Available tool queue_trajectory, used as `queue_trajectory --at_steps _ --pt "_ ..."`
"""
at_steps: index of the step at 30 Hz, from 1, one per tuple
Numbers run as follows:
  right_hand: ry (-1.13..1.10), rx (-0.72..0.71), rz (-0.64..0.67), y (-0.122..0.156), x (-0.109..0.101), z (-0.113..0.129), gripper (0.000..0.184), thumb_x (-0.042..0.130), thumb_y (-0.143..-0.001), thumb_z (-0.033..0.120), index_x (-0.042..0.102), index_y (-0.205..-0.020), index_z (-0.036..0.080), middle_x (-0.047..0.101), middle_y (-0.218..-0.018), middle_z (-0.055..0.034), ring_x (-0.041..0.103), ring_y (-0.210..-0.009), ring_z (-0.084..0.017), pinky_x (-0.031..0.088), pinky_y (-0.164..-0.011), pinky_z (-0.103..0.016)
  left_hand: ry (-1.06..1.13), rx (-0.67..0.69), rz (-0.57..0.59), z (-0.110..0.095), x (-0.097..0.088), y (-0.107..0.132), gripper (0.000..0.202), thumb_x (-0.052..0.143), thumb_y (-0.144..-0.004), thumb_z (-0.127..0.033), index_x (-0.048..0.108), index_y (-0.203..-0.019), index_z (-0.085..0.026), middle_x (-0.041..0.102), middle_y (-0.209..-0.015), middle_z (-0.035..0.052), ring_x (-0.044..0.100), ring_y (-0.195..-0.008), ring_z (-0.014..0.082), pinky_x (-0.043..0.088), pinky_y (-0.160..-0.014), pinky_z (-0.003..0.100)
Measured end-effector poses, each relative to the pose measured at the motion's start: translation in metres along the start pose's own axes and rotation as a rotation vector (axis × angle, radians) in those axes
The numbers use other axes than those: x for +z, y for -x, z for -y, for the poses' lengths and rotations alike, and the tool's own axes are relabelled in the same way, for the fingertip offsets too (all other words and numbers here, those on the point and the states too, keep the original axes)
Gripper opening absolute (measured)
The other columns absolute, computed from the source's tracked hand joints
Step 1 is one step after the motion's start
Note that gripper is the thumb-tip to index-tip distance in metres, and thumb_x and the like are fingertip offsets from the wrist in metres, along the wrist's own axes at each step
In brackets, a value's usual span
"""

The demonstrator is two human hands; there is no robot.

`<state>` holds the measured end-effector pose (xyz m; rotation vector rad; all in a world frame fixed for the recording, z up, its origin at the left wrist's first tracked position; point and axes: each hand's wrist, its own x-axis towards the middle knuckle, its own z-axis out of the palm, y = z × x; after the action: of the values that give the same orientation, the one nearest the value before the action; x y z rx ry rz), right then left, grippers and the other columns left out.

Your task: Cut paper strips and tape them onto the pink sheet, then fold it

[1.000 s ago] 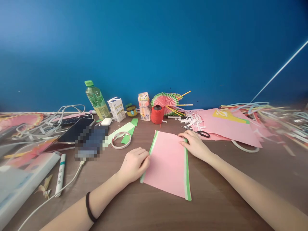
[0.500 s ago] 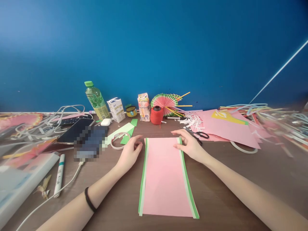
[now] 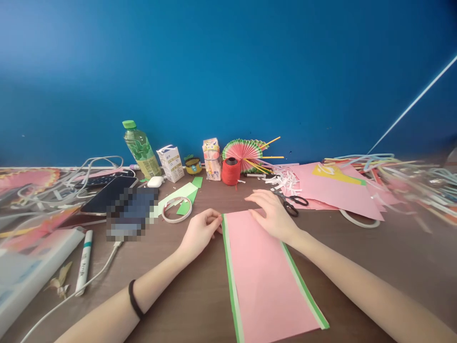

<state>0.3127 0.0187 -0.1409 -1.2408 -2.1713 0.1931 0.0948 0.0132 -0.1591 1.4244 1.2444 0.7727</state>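
Note:
A pink paper sheet (image 3: 264,281) with green and pale-green strips along both long edges lies turned at an angle on the brown table. At its far left corner my left hand (image 3: 200,234) is closed, thumb and fingertips pinching the edge. My right hand (image 3: 273,216) rests over the far right corner, fingers stretched out and apart, hiding that corner and part of the green strip. Black scissors (image 3: 293,202) lie just beyond my right hand. A roll of tape (image 3: 176,210) lies left of the sheet, over green paper strips (image 3: 193,196).
Along the blue wall stand a green-capped bottle (image 3: 141,151), a white carton (image 3: 170,163), a red thread spool (image 3: 231,172) and a folded paper fan (image 3: 246,150). Pink sheets (image 3: 339,193) are piled at right. Phones (image 3: 109,195), a white cable (image 3: 102,271) and a marker (image 3: 84,262) lie at left.
The pink sheet has swung round, its near end moving right. My left hand has come onto its far left corner, and my right hand has slid inward over the far right corner.

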Motion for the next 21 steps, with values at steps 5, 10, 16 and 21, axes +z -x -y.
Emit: queue_trajectory --at_steps 5,10,16,21 --pt "0.011 0.002 0.245 -0.018 0.017 0.026 0.017 0.054 -0.084 0.018 0.057 -0.101 0.017 0.059 -0.103 -0.0054 0.049 -0.100 -0.020 0.035 -0.084 -0.033 0.008 0.008 0.026 0.001 0.004 0.002 0.020 0.049 -0.078 -0.036 0.050 -0.077 -0.016 0.062 -0.063 0.0005 0.057 -0.056 0.0114 0.040 -0.045 0.018" --pt "0.107 0.027 0.354 -0.025 0.036 0.040 0.009 0.050 -0.086 0.016 0.056 -0.080 0.017 0.060 -0.078 -0.0019 0.052 -0.075 -0.017 0.033 -0.068 -0.028 -0.133 0.091 0.005 0.002 -0.002 0.002 0.019 0.043 -0.082 -0.033 0.051 -0.077 -0.017 0.061 -0.065 -0.0016 0.052 -0.056 0.0099 0.042 -0.055 0.021" --pt "0.147 0.026 0.330 -0.022 0.040 0.041 0.009 0.051 -0.084 0.015 0.053 -0.076 0.017 0.056 -0.071 -0.0008 0.049 -0.068 -0.015 0.029 -0.063 -0.027 -0.549 0.336 -0.067 0.002 -0.007 0.001 0.016 0.041 -0.080 -0.022 0.053 -0.071 -0.017 0.054 -0.071 0.0007 0.049 -0.070 0.0137 0.037 -0.065 0.024" --pt "0.084 0.002 0.299 -0.022 0.039 0.043 0.010 0.054 -0.081 0.012 0.053 -0.072 0.018 0.055 -0.070 0.0010 0.047 -0.068 -0.014 0.028 -0.062 -0.026 -0.463 0.301 -0.046 -0.001 -0.007 0.001 0.015 0.041 -0.077 -0.020 0.049 -0.066 -0.016 0.050 -0.067 -0.0011 0.047 -0.066 0.0119 0.035 -0.062 0.022"
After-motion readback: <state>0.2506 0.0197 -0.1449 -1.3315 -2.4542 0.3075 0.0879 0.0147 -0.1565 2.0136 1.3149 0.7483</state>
